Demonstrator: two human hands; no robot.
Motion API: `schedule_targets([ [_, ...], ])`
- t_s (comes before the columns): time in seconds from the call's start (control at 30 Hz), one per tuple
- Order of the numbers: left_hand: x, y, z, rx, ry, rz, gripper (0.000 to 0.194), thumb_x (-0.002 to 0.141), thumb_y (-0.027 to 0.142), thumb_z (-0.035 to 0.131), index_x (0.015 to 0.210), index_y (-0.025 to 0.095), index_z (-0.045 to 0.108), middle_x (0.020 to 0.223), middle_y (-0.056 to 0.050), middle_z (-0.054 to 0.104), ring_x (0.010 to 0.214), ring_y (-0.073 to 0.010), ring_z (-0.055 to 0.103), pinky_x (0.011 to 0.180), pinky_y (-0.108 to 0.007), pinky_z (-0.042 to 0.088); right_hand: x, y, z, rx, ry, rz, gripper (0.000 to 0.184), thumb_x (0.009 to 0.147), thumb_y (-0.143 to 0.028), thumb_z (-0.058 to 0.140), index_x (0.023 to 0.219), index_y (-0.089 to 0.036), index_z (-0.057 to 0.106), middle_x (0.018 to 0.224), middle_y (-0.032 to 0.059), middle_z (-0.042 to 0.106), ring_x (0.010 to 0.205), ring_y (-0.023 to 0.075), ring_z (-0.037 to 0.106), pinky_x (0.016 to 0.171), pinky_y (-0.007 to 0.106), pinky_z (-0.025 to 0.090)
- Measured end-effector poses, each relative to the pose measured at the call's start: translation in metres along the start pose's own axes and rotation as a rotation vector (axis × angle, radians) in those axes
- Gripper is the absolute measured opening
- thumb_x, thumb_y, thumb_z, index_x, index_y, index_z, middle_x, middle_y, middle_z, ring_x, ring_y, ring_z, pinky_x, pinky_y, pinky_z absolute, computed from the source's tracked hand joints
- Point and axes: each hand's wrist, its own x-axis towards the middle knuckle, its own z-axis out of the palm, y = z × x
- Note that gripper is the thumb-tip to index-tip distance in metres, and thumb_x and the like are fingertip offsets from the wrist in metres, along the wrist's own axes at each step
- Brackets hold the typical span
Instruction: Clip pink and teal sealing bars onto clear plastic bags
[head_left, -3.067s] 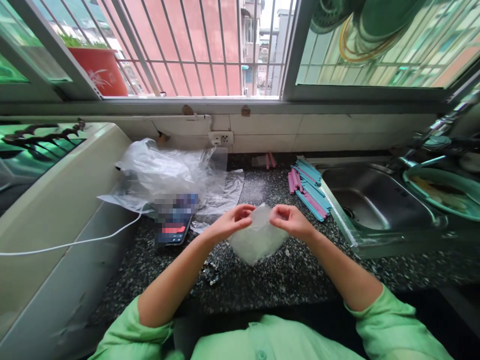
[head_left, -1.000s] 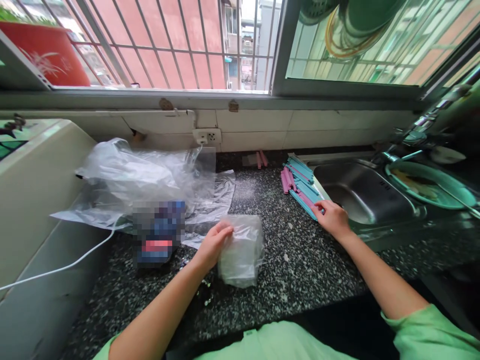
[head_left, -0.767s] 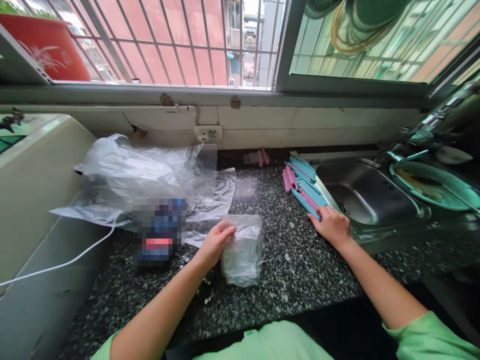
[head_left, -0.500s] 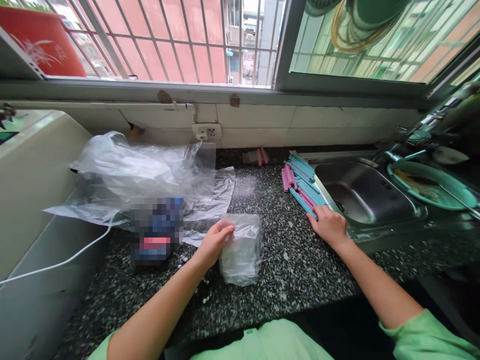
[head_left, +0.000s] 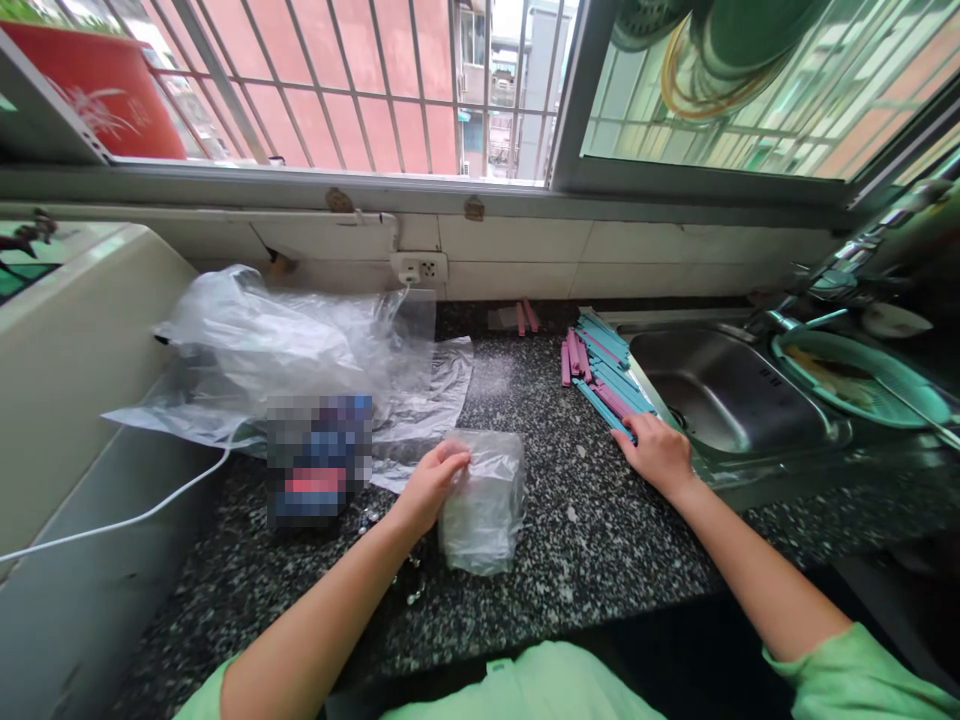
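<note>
My left hand (head_left: 431,487) pinches the upper left edge of a stack of clear plastic bags (head_left: 484,515), which lies on the dark speckled countertop. On the right, a loose pile of thin blue strips (head_left: 615,375) and pink strips (head_left: 576,352) rests beside the sink. My right hand (head_left: 657,455) is at the near end of this pile, thumb and fingers closed on the end of a blue strip. How many strips it grips is hidden by the fingers.
Large crumpled plastic sheeting (head_left: 255,335) covers the counter's left. A blurred dark blue object (head_left: 322,465) lies before it, near a white cable (head_left: 165,505). Two pink strips (head_left: 527,317) lie by the wall. The steel sink (head_left: 720,390) and a green colander (head_left: 896,395) are at right.
The view has shifted slightly. Both hands stay in nearly the same places, the left on the plastic bags and the right at the near end of the strips.
</note>
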Motion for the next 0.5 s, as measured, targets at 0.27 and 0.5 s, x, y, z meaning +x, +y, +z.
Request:
schedule_targets([
  [0.27, 0.001, -0.002, -0.001, -0.017, -0.019, 0.003, 0.023, 0.052, 0.030, 0.069, 0.066, 0.015, 0.057, 0.058, 0.004, 0.054, 0.052, -0.0081, 0.045, 0.051, -0.019, 0.034, -0.018, 0.000, 0.000, 0.003, 0.083, -0.012, 0.030, 0.084, -0.038, 0.045, 0.072, -0.015, 0.062, 0.069, 0.0069, 0.062, 0.061, 0.0165, 0.054, 0.053, 0.026, 0.027],
  [0.5, 0.004, -0.005, -0.003, 0.003, -0.038, 0.016, 0.025, 0.053, 0.031, 0.070, 0.067, 0.014, 0.058, 0.060, 0.003, 0.055, 0.055, -0.0089, 0.046, 0.054, -0.020, 0.035, -0.016, -0.004, -0.016, 0.506, 0.125, 0.076, 0.034, 0.082, -0.046, 0.046, 0.076, -0.016, 0.061, 0.067, 0.0050, 0.061, 0.055, 0.0141, 0.052, 0.054, 0.025, 0.036],
])
